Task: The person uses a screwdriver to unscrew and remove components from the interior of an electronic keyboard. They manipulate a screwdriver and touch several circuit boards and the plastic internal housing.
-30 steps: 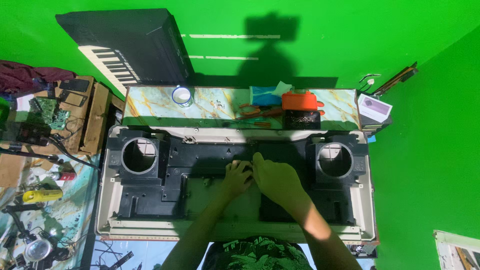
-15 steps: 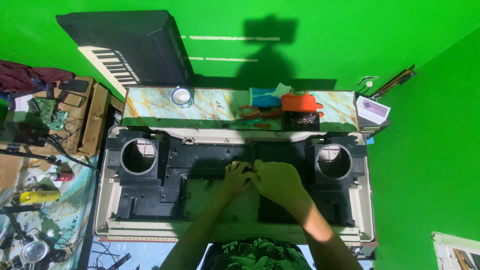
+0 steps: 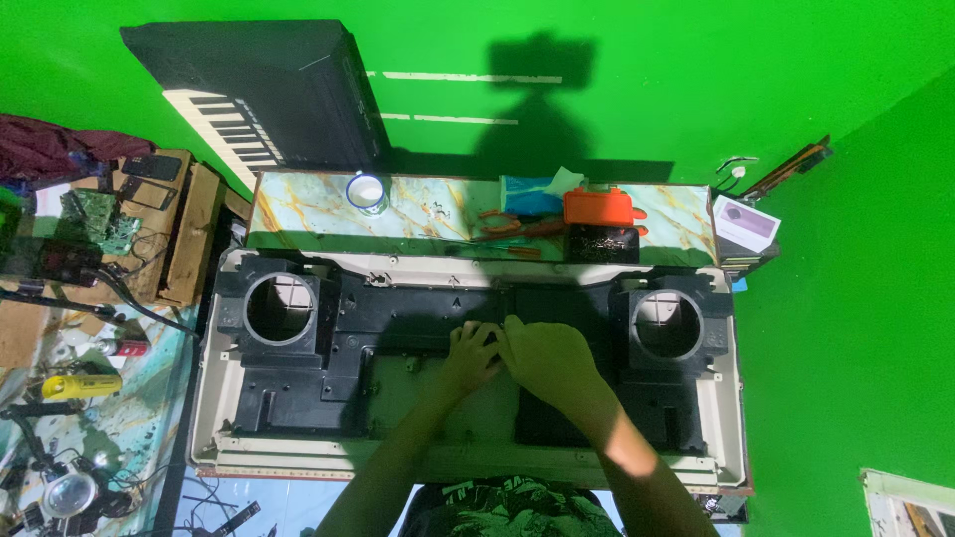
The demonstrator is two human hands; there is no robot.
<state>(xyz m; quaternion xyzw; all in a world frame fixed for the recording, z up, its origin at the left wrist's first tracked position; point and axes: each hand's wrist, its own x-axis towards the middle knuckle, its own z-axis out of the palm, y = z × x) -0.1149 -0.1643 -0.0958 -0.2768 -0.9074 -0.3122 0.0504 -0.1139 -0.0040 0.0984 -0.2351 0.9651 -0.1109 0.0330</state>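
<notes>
Green walls. Opened keyboard casing (image 3: 468,438) lies left-right; left hand (image 3: 470,356) and right hand (image 3: 545,360) touching at centre, fingers curled onto black inner frame (image 3: 418,313).

Bright green walls (image 3: 696,80) surround a marble-patterned shelf (image 3: 438,214) and a cluttered wooden side table (image 3: 189,234).

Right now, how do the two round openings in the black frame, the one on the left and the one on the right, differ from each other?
The left round opening lies clear of both hands; the right round opening is closer to the right hand. Through the left opening a pale, lined surface shows across most of the hole; the right one shows a smaller pale patch and more shadow. Both are circular, similar in size, and sit in the black frame near its ends.
</notes>
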